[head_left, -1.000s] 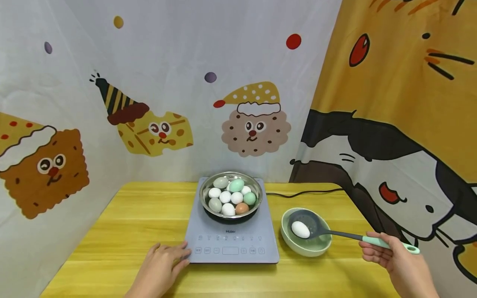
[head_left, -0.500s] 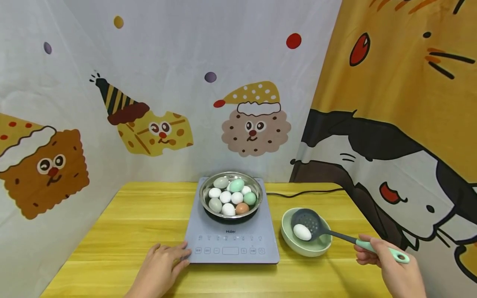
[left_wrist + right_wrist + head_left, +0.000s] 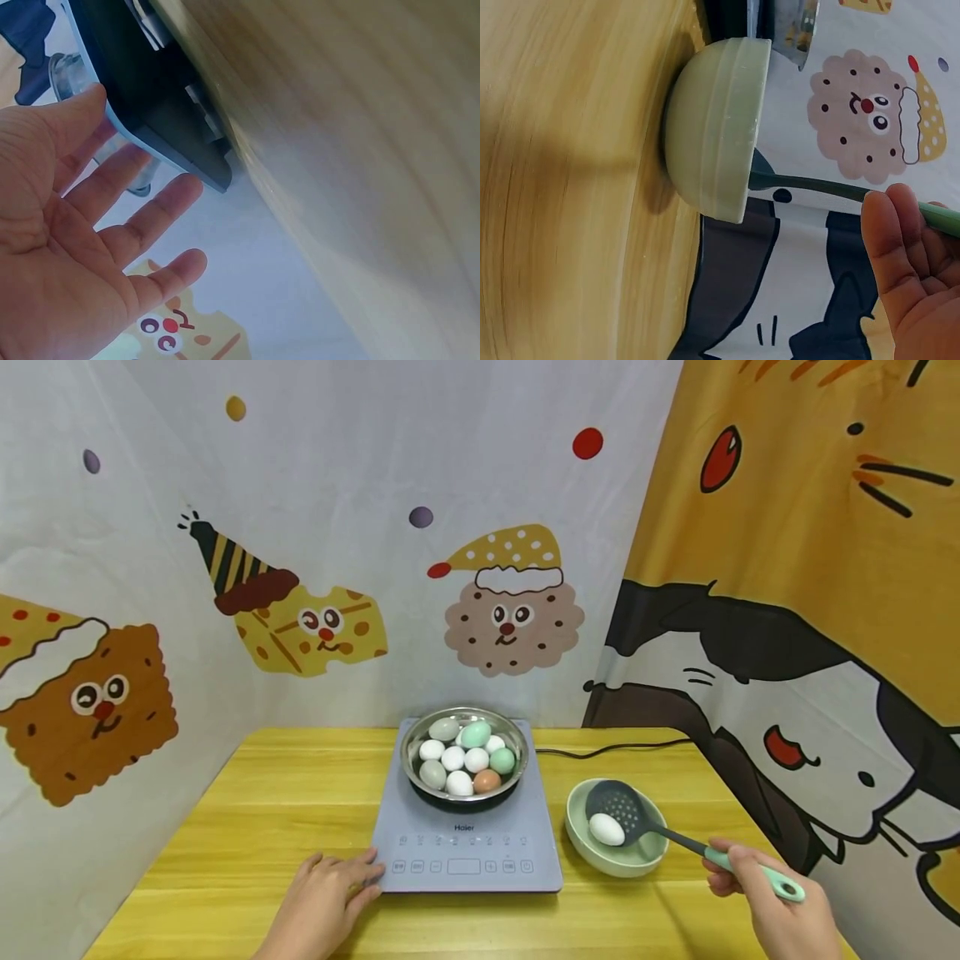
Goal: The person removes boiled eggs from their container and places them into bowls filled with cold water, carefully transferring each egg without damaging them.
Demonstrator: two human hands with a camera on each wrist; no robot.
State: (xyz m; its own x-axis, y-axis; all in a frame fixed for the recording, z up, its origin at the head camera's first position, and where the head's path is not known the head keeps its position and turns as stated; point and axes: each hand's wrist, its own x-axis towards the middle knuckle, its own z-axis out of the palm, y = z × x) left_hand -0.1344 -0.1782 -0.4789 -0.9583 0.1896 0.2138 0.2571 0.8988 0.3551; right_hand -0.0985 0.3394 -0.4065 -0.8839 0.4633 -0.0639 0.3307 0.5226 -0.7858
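Note:
My right hand [image 3: 776, 893] grips the mint-green handle of a dark grey skimmer [image 3: 621, 806]. The skimmer's perforated head is tilted inside a pale green bowl [image 3: 615, 862], right of the cooktop. A white egg [image 3: 607, 829] lies in that bowl at the lower left of the head. In the right wrist view, the bowl's wall [image 3: 712, 135] hides the egg and most of the head. My left hand [image 3: 324, 893] touches the left front corner of a grey induction cooktop [image 3: 465, 852]. Its fingers [image 3: 161, 217] are spread and fairly straight in the left wrist view.
A steel pan [image 3: 409, 768] on the cooktop holds several white, green, grey and brown eggs. A black cord [image 3: 600, 750] runs right from the cooktop along the table's back. A printed curtain [image 3: 322, 485] hangs behind the wooden table [image 3: 247, 802].
My right hand has moved left and slightly down. The skimmer's head has turned, and the egg that lay on it now sits lower in the bowl at its edge. My left hand stays put.

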